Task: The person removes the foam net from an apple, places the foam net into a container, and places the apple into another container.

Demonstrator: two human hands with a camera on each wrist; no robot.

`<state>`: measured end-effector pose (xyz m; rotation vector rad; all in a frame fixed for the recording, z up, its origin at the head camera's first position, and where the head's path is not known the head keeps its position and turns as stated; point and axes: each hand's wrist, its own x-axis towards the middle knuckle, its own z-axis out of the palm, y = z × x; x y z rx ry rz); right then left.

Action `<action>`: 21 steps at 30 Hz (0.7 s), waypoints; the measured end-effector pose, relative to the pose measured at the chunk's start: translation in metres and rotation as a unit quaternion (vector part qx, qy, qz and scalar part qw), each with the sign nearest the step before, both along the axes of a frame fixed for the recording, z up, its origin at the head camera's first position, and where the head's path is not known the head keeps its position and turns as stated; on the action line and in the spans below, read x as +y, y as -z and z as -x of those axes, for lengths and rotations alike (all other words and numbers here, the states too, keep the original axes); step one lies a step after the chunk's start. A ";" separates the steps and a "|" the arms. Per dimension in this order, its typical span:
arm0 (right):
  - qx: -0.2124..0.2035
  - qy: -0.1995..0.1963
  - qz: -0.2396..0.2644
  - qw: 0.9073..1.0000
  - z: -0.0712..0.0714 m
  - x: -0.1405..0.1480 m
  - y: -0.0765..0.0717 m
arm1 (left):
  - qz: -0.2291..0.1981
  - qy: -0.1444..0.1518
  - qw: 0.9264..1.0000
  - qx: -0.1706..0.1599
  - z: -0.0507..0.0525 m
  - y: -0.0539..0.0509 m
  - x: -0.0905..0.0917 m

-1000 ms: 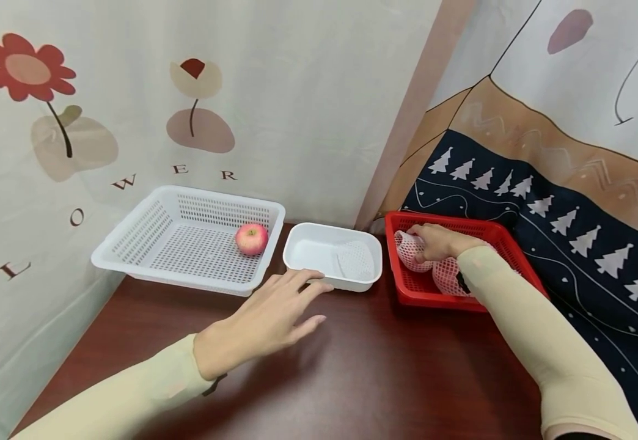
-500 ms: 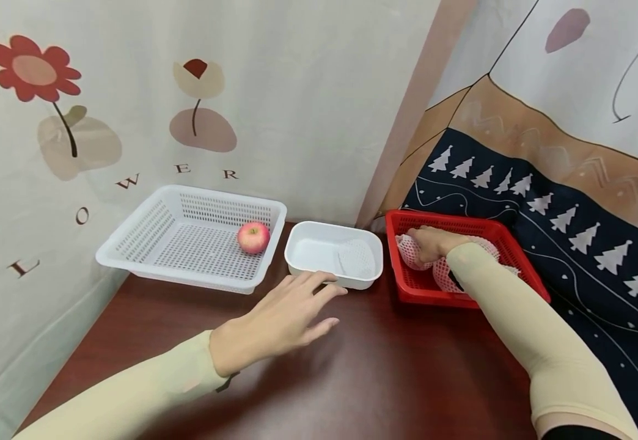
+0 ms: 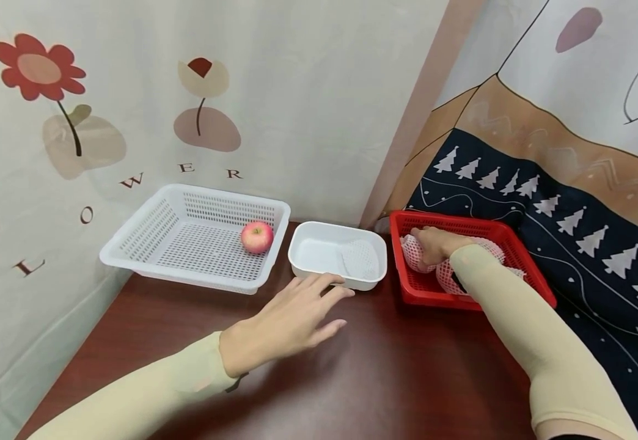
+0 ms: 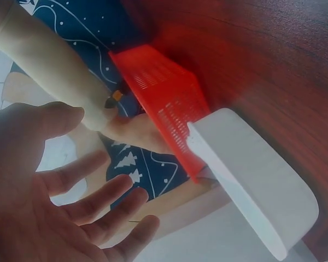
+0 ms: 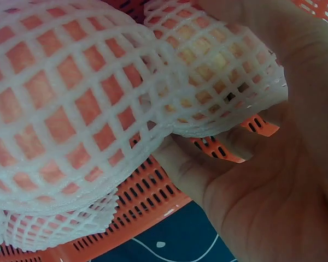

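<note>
Inside the red basket [image 3: 445, 299], my right hand [image 3: 434, 244] grips an apple in a white foam net [image 3: 412, 255] at the left side. The right wrist view shows my thumb and fingers around this netted apple [image 5: 218, 71]. Beside it lies a bigger-looking netted apple [image 5: 60, 109], with more netting behind. My left hand [image 3: 291, 321] hovers over the table just in front of the small white tray [image 3: 319, 247], palm down and fingers loosely spread. It holds nothing. A flattened foam net [image 3: 360, 260] lies in the tray.
At the left stands a white perforated basket [image 3: 192, 280] with one bare red apple [image 3: 256, 237] at its right side. Printed curtains [image 3: 324, 122] hang behind the containers. The dark red tabletop [image 3: 401, 379] stretches out in front.
My left hand has drifted slightly to the right. The right hand has stayed in the red basket on the netted apple, and the head view has shifted a little.
</note>
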<state>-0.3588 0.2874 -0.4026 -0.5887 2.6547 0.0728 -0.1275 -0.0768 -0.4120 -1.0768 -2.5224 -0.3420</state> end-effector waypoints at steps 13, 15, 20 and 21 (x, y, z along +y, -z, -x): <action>0.019 -0.004 0.044 0.999 -0.010 -0.001 -0.008 | -0.014 0.000 1.000 -0.014 0.000 0.001 0.005; 0.026 -0.008 0.051 0.998 -0.012 -0.002 -0.011 | -0.014 0.000 1.000 -0.016 0.000 0.001 0.005; 0.047 -0.016 0.070 0.996 -0.016 -0.002 -0.015 | -0.006 0.003 1.000 -0.023 0.002 0.002 0.007; 0.052 -0.017 0.074 0.996 -0.017 -0.001 -0.015 | -0.004 0.003 1.000 -0.022 0.004 0.002 0.008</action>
